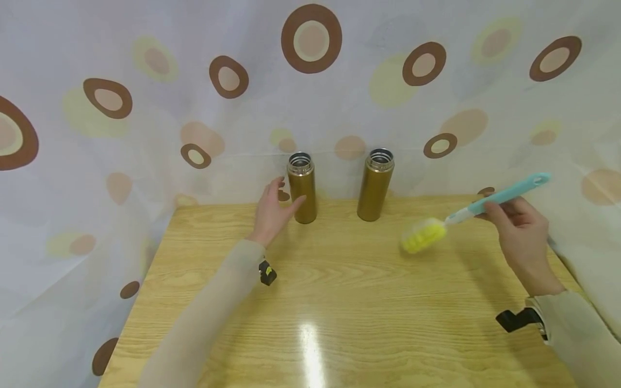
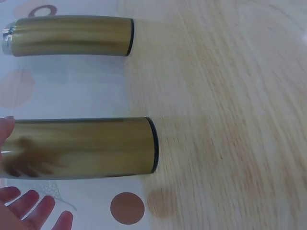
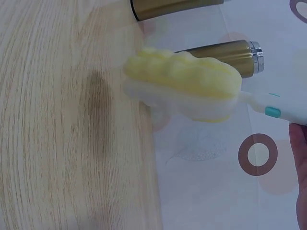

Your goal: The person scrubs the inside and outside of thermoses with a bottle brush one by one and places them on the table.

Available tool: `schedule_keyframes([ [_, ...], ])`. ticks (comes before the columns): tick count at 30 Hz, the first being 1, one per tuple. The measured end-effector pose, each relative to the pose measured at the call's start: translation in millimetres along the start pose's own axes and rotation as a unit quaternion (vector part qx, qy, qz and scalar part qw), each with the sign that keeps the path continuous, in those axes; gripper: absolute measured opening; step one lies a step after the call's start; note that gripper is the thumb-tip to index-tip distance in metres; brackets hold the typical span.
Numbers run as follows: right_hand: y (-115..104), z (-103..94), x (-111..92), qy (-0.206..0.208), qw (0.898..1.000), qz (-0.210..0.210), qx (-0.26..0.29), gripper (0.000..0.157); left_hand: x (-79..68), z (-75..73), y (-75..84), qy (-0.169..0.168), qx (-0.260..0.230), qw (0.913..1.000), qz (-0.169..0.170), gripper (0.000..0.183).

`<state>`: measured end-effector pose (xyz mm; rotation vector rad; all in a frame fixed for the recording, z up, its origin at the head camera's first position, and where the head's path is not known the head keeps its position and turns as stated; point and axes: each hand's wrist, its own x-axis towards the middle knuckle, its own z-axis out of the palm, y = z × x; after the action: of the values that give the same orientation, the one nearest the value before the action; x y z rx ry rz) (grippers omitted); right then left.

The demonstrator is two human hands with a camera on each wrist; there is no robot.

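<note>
Just right of the nearer left hand (image 1: 274, 214), spread and empty, a gold cylindrical metal bottle (image 1: 303, 187) stands upright; well apart, the right hand (image 1: 526, 241) grips a blue-handled yellow sponge brush (image 1: 513, 192).

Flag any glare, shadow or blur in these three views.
Head view: a bright glare streak on the wooden table, and a blurred yellow brush head; left wrist view: the left hand's dark reflection on the nearer bottle; right wrist view: a long shadow on the table.
</note>
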<state>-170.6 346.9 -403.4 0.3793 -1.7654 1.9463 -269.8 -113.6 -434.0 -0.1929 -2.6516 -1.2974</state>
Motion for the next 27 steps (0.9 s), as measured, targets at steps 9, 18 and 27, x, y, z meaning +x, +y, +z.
schedule_keyframes([
  [9,-1.5,8.0,-0.3,-0.015,1.0,0.017,-0.014,0.024,14.6,11.8,5.0,0.008,-0.035,0.9992,-0.016,0.089],
  [18,-1.0,10.5,-0.8,-0.036,0.999,-0.003,0.016,0.023,23.1,24.7,6.8,0.017,-0.072,0.9968,-0.03,0.096],
  [27,-1.3,12.5,2.0,-0.011,1.0,0.015,-0.011,0.025,30.1,33.2,6.2,0.027,-0.108,0.9935,-0.024,0.086],
])
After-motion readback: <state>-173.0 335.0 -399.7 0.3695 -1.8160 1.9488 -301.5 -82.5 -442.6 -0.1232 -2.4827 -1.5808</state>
